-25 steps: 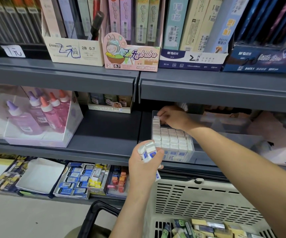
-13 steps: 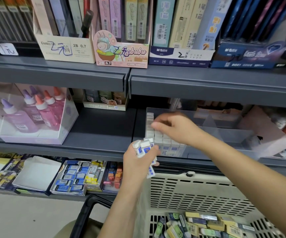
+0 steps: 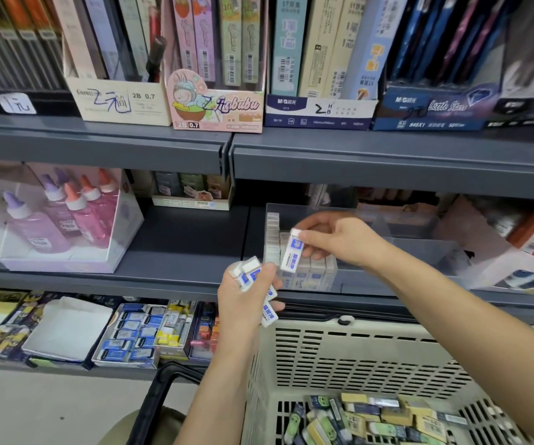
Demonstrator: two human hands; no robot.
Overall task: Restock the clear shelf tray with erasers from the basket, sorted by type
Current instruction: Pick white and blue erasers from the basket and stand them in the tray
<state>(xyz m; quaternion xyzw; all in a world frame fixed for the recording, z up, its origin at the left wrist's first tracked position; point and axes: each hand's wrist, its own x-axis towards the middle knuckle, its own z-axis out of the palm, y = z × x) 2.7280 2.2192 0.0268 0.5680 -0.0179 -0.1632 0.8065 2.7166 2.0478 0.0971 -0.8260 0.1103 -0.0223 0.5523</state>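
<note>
White erasers (image 3: 292, 253) in left hand (image 3: 241, 305), right hand (image 3: 342, 240)

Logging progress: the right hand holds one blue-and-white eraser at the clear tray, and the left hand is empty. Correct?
Not quite. In the head view the left hand grips several blue-and-white erasers; the right hand does hold one eraser at the clear tray.
</note>
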